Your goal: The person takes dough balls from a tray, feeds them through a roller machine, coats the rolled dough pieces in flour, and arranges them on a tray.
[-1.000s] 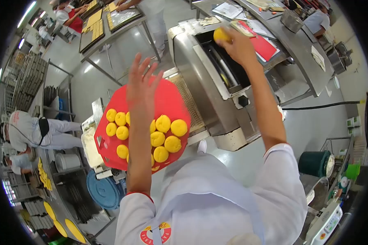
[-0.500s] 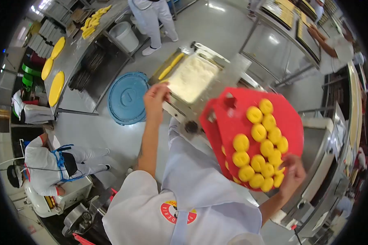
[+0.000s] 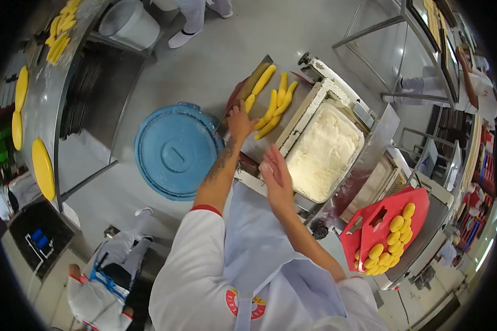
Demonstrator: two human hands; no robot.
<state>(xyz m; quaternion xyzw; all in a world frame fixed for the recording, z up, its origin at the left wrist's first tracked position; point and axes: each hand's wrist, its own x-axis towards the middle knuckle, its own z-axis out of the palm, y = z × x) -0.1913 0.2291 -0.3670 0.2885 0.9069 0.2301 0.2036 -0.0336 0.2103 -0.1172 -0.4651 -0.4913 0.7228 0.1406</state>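
Observation:
My left hand (image 3: 241, 126) reaches over the metal surface at the left of the machine, fingers stretched out. Its fingertips are at the near end of a yellow dough rope (image 3: 262, 81); whether they touch it I cannot make out. Several more yellow dough ropes (image 3: 273, 107) lie just to its right. My right hand (image 3: 276, 177), empty with fingers extended, hovers by the near left edge of a tray of white flour (image 3: 327, 151). Further right, small round yellow dough pieces (image 3: 392, 238) are grouped on red boards (image 3: 417, 201).
A blue lidded bin (image 3: 174, 151) stands on the floor left of the machine. At the left, a steel table (image 3: 55, 110) carries flat yellow dough ovals (image 3: 42, 168). Co-workers are at the lower left, top and right. A white bucket (image 3: 128, 25) sits near the top.
My right hand has left the round dough pieces and come over beside the flour tray. My left hand has moved from the tray's edge to the dough ropes. The view has turned.

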